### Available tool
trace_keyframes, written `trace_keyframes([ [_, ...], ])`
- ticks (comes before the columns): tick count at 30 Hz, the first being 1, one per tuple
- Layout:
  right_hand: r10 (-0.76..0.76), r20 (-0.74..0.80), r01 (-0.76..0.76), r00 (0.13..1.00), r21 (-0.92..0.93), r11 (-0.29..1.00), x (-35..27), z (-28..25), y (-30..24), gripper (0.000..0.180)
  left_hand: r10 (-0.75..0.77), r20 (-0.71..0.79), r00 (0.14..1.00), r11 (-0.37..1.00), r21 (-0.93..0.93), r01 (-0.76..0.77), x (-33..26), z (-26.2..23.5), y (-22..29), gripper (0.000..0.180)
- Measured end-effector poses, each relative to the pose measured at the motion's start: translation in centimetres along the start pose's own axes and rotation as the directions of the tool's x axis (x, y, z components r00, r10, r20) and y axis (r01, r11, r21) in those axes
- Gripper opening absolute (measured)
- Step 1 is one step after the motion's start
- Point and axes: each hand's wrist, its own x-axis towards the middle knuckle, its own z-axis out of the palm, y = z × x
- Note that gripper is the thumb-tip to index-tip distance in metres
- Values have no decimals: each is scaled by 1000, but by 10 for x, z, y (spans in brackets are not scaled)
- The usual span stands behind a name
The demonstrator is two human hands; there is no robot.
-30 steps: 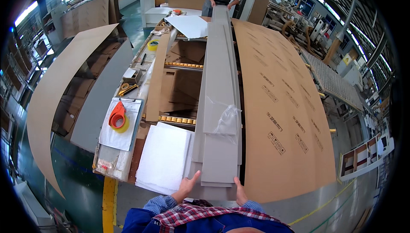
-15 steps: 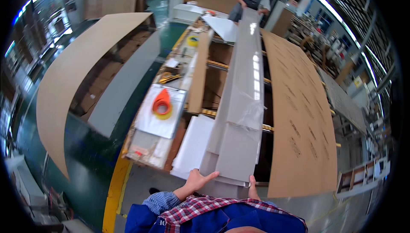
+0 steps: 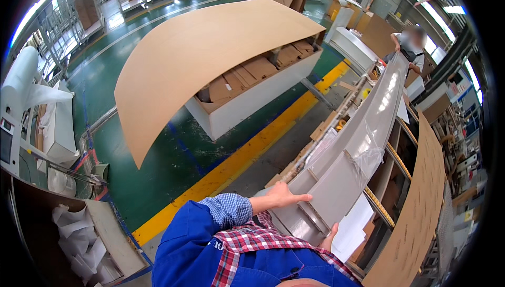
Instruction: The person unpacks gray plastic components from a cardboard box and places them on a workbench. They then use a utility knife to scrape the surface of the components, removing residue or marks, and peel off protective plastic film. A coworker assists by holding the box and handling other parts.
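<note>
left hand (image 3: 281, 198) flat on grey panel (image 3: 353, 147); right hand (image 3: 330, 237) under its near end

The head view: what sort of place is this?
Most likely a factory packing floor. A green floor with a yellow line, big cardboard sheets over a bin, and a long grey panel that both hands, left and right, and a co-worker handle.

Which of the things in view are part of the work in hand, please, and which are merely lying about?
In hand:
long grey panel, held at the near end
left hand flat on it
right hand at its lower edge
a co-worker at the far end

Lying about:
big curved cardboard sheet
white paper sheet
crumpled white paper
</note>
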Motion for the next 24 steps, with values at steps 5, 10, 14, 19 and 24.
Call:
trace_keyframes([
  [5, -34, -102, 23, 994, -106, 994, 75, 82, 43, 82, -64, -7, 998, 996, 62, 64, 22, -112, -36, 117],
  [10, 75, 64, -61, 995, -195, 979, 148, 202, 69, 90, -69, -43, 997, 993, 96, 73, 71, -241, -82, 119],
  [14, 151, 20, -142, 988, -240, 960, 208, 277, 97, 91, -135, -80, 988, 983, 112, 143, 91, -342, -103, 116],
  [19, 196, -76, -209, 978, -248, 946, 262, 361, 137, 93, -142, -62, 988, 984, 98, 148, 126, -412, -169, 116],
  [24, 227, -139, -254, 964, -226, 940, 300, 427, 197, 95, -247, 73, 966, 967, -38, 250, 149, -476, -235, 113],
])
